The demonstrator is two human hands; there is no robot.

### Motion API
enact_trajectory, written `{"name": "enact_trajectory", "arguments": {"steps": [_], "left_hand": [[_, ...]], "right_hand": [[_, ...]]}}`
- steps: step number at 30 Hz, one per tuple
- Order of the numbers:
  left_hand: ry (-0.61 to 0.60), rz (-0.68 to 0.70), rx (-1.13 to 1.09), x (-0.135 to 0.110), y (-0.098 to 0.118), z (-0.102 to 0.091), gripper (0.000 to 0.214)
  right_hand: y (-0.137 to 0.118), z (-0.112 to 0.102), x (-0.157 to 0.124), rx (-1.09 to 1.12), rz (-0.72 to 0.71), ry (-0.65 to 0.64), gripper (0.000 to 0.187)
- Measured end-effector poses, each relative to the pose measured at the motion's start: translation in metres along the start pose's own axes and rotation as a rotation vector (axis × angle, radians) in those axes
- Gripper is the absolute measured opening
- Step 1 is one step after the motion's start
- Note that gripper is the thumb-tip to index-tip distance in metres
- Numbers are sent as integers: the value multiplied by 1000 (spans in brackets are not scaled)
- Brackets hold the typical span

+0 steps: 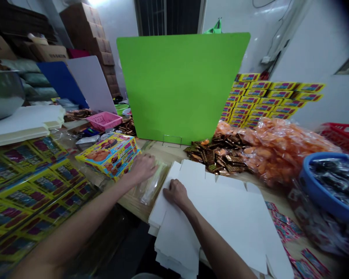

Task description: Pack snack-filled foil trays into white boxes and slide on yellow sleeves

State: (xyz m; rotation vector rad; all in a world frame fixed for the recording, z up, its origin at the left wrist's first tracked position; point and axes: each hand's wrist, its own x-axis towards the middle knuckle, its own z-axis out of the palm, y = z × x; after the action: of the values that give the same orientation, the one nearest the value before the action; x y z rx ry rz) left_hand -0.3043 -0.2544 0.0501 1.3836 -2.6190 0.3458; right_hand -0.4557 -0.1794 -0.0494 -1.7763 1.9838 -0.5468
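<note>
Right hand (177,193): you are pressing it palm-down on a stack of white card blanks (218,221), right fingers (169,192) curled, holding nothing | Left hand (144,168): you are resting it on a clear plastic bag (151,186), left fingers (151,162) curled, grip unclear, just beside a yellow printed box (107,155) | Location: all are lying on the wooden tabletop (159,153)

This is a small packing workshop that doubles as a stockroom. Stacked cardboard cartons (88,33) rise at 11 o'clock, yellow retail boxes (267,97) stand piled in rows at 2 o'clock, and bags of orange packets (285,151) lie at 3 o'clock. Flat white box blanks (215,221) and printed yellow card sheets (26,193) cover the wooden workbench (168,153) at 5 and 8 o'clock.
</note>
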Motion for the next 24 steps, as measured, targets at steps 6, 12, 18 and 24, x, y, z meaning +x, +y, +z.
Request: {"name": "enact_trajectory", "arguments": {"steps": [6, 12, 18, 24], "left_hand": [[-115, -4, -203, 13, 37, 46, 32], [-158, -18, -336, 17, 50, 62, 29], [-142, -82, -506, 17, 44, 64, 34], [-74, -166, -815, 27, 65, 75, 48]], "right_hand": [[0, -8, -33, 89, -197, -7, 59], [-12, 9, -73, -78, -346, -3, 77], [19, -2, -79, 507, -301, -119, 35], [50, -20, -99, 1400, -37, -226, 42]]}}
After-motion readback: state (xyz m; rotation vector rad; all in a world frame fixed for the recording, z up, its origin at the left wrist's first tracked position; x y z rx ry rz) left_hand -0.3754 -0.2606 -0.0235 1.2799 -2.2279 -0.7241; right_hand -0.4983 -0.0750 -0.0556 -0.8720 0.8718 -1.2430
